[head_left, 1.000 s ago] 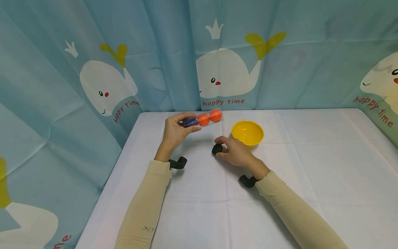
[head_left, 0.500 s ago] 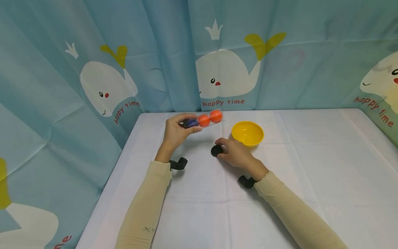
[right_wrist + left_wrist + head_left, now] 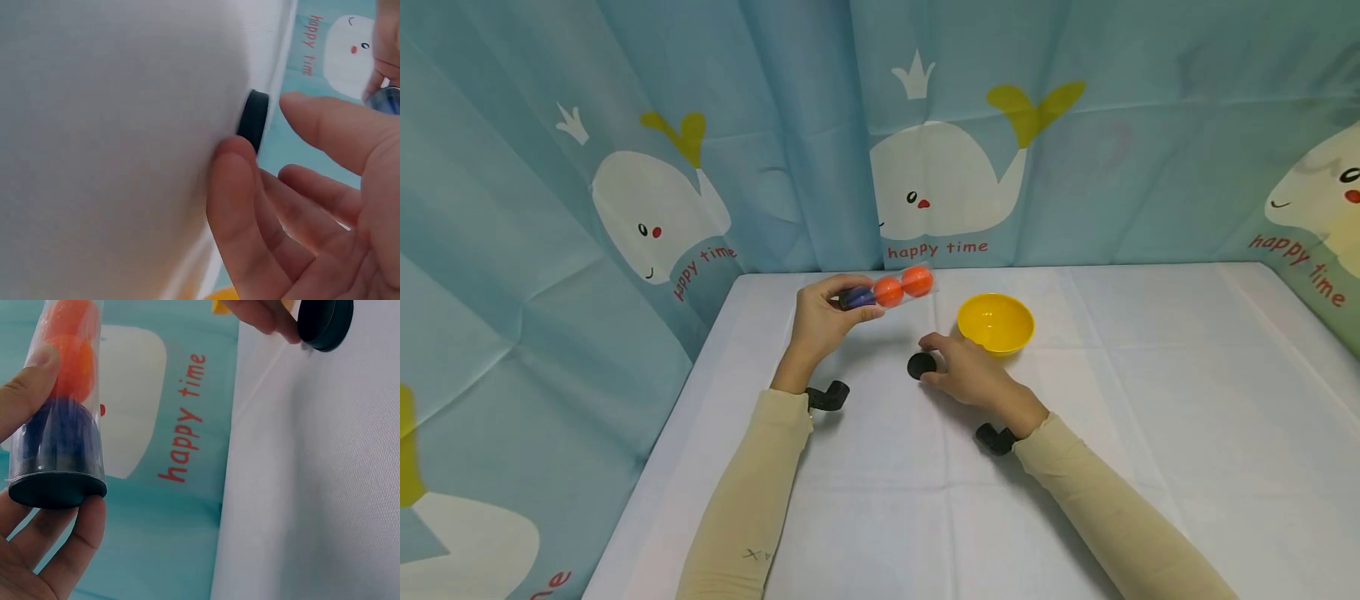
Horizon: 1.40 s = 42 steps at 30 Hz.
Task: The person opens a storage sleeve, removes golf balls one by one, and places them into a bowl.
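In the head view my left hand (image 3: 822, 321) holds up a clear plastic tube (image 3: 59, 419) by its lower part, thumb on the wall and fingers round the black closed end. Inside are two orange balls (image 3: 902, 287) and something dark blue (image 3: 61, 434) at the bottom. My right hand (image 3: 972, 372) is low over the white table, thumb and index finger spread beside a round black cap (image 3: 921, 366). The right wrist view has the cap (image 3: 254, 119) close to the table, the index fingertip overlapping it and a gap before the thumb tip.
A yellow bowl (image 3: 996, 323) stands just beyond my right hand. The white-covered table (image 3: 880, 533) ends at the back against a blue curtain (image 3: 820, 125) printed with whales. Each wrist wears a black camera mount (image 3: 829, 396).
The black cap has tipped from slanted to flatter between the right fingers, its round face now upward. The left hand with the tube stays nearly still; the whole view shifts slightly.
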{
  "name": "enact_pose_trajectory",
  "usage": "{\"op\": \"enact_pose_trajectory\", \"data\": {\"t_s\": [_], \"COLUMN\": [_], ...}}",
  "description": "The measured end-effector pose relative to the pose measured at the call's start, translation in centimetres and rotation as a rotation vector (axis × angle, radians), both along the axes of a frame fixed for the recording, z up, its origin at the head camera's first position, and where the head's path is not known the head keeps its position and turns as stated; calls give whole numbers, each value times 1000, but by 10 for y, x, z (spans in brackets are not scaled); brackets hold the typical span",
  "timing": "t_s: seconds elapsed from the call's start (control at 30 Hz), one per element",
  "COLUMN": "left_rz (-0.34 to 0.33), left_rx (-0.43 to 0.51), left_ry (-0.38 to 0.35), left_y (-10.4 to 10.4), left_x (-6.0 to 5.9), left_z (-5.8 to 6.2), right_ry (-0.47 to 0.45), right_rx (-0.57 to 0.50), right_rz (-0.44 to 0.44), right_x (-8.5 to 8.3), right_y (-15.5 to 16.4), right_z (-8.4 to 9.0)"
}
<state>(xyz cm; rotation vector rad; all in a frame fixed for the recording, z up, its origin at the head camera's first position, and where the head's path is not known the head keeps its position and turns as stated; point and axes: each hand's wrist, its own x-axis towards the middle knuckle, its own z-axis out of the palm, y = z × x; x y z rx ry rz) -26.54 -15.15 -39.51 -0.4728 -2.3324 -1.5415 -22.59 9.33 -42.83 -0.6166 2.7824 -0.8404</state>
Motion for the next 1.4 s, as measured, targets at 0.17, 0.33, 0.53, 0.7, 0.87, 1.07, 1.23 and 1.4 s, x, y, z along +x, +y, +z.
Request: {"op": "enact_pose_trajectory", "data": {"t_s": [0.17, 0.33, 0.53, 0.7, 0.87, 1.07, 1.23, 1.4], "left_rz": [-6, -17, -43, -73, -88, -104, -95, -101], "left_rx": [-1, 10, 16, 26, 33, 13, -23, -28], "left_ry": [-4, -13, -26, -27, -25, -21, -32, -37], "left_y": [1, 3, 5, 7, 10, 13, 12, 12], "left_x": [1, 1, 1, 2, 2, 4, 6, 6], "left_z": [2, 3, 3, 3, 4, 6, 7, 11], "right_ry": [12, -16, -81, -103, -82, -11, -6, -11], "right_rx": [-24, -121, -304, -423, -497, -510, -486, -441], "right_rz": [17, -7, -64, -73, -63, -69, -64, -56], "right_x": [1, -4, -13, -20, -25, -27, -29, -31], "right_y": [5, 18, 47, 70, 88, 100, 104, 107], "right_z": [15, 32, 48, 54, 57, 54, 52, 51]}}
